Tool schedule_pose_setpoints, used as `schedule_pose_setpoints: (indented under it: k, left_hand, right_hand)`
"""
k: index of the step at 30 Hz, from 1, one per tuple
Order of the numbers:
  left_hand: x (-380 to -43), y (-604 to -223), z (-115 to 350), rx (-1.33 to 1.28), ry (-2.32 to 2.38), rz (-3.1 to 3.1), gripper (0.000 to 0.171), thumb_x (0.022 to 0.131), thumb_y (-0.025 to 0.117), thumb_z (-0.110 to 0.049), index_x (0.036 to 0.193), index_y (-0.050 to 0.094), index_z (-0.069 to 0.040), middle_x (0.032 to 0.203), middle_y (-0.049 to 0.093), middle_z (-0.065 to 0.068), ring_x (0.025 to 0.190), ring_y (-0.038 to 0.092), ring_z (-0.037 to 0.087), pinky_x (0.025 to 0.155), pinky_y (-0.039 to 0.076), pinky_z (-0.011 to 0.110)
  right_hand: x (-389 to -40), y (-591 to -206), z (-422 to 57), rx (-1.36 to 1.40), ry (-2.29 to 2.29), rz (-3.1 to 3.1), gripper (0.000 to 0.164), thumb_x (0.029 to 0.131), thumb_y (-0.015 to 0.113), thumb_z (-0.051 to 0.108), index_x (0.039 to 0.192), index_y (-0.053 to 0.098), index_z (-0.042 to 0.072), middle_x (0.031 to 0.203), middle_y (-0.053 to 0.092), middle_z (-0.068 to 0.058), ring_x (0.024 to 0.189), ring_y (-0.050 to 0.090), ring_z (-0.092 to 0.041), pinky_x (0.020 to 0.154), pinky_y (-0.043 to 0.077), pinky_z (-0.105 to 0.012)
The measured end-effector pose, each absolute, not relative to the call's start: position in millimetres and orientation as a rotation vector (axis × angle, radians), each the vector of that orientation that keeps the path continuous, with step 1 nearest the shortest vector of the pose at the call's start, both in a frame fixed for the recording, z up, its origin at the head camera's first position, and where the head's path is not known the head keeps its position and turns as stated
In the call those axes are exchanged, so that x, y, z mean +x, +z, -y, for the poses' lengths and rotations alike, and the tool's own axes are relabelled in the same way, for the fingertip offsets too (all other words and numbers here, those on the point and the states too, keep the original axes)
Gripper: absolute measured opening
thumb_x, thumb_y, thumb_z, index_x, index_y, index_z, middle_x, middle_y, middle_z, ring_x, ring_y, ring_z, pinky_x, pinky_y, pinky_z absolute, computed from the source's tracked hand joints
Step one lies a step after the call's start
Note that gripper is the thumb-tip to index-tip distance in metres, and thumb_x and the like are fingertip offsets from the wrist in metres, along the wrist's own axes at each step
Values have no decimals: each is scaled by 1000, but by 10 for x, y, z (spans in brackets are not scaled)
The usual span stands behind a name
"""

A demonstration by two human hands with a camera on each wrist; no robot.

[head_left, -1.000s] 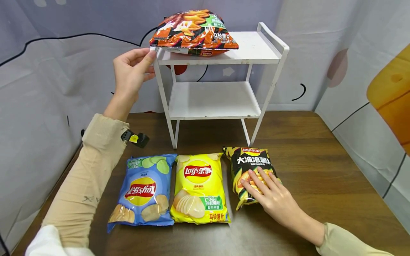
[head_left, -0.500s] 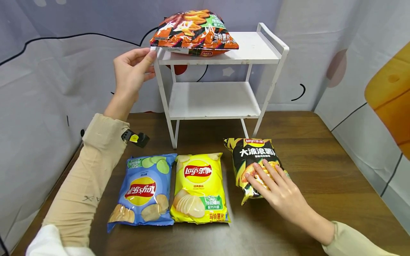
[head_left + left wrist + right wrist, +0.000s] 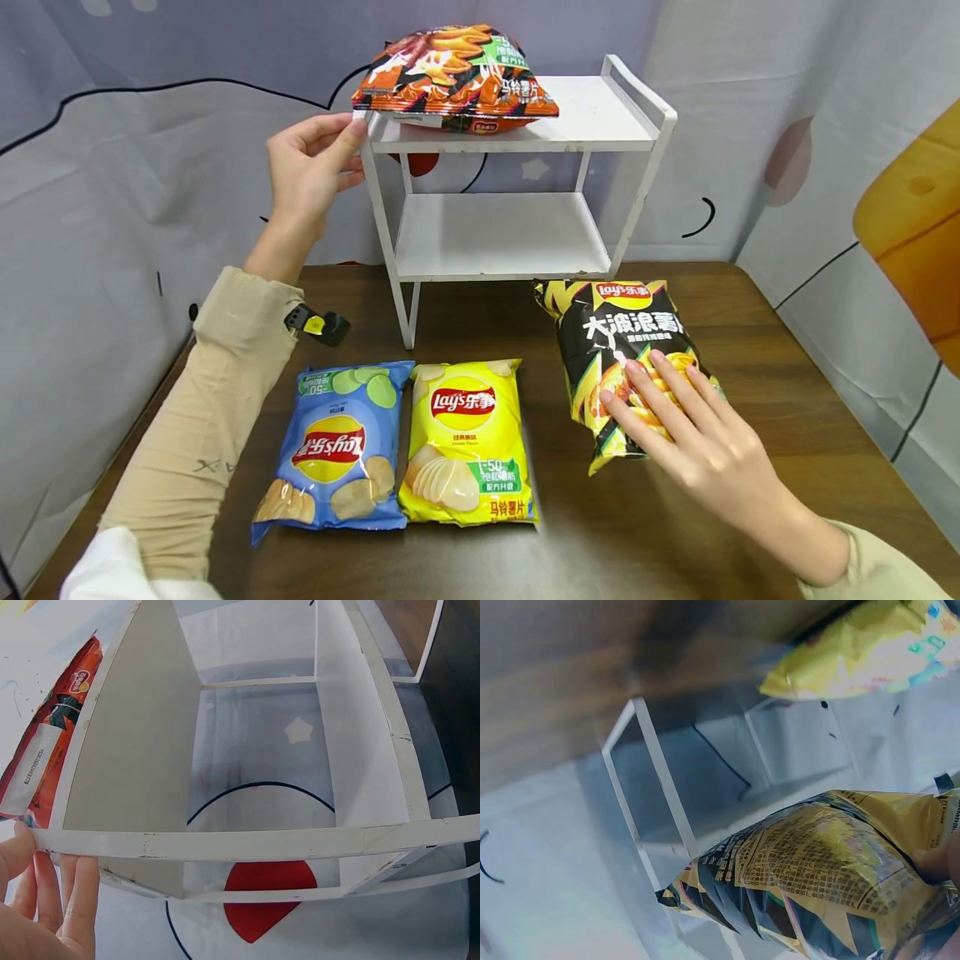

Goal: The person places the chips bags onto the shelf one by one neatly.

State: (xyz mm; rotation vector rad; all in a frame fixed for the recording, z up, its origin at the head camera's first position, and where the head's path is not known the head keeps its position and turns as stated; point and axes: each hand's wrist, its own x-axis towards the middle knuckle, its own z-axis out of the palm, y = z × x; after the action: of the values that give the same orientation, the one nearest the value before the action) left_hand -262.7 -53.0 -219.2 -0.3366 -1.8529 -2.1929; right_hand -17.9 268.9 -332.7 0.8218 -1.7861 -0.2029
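My right hand (image 3: 708, 442) grips a black and yellow bag of potato chips (image 3: 626, 325), its fingers spread over the front. In the right wrist view the back of that chip bag (image 3: 810, 862) shows, raised off the table. Up at the left, my left hand (image 3: 311, 171) pinches the top front corner of a white two-tier shelf rack (image 3: 502, 233). Thumb and fingers of the left hand (image 3: 52, 892) sit round the rail in the left wrist view. An orange chip bag (image 3: 457, 75) lies on the rack's upper shelf, close to that hand.
A blue chip bag (image 3: 337, 450) and a yellow chip bag (image 3: 468, 442) lie side by side at the front of the brown table (image 3: 712, 317). Behind the rack hangs a pale printed cloth (image 3: 187, 167). A small black device (image 3: 318, 325) is strapped at the left cuff.
My right hand has lifted the black chip bag off the table and shifted it to the right. The left hand stays at the rack's corner.
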Motion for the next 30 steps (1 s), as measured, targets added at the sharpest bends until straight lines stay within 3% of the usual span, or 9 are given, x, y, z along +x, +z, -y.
schedule_pose_setpoints:
  k: [10,23,30]
  left_hand:
    - [-2627,-2205,533,-343,-2193,1855,27,82,77,-17,104,71,-2,78,66,-2,54,61,8,55,57,17]
    - [-2634,-2200,537,-331,-2196,1852,30,81,77,-17,106,70,-1,78,66,-2,53,60,9,55,56,16]
    - [-2631,-2199,530,-333,-2193,1853,31,81,77,-17,106,70,-1,78,66,-2,54,60,8,55,57,16]
  right_hand:
    - [-112,-3060,-2665,717,-213,1635,35,92,50,-10,102,73,14,101,73,-11,91,69,-32,74,57,-48]
    - [-181,-2788,-2722,613,-250,1530,30,91,57,-4,99,74,19,101,74,-7,95,70,-29,79,57,-48]
    - [-306,-2650,-2865,554,-243,1446,28,84,66,0,94,76,24,98,75,-3,95,71,-27,80,57,-49]
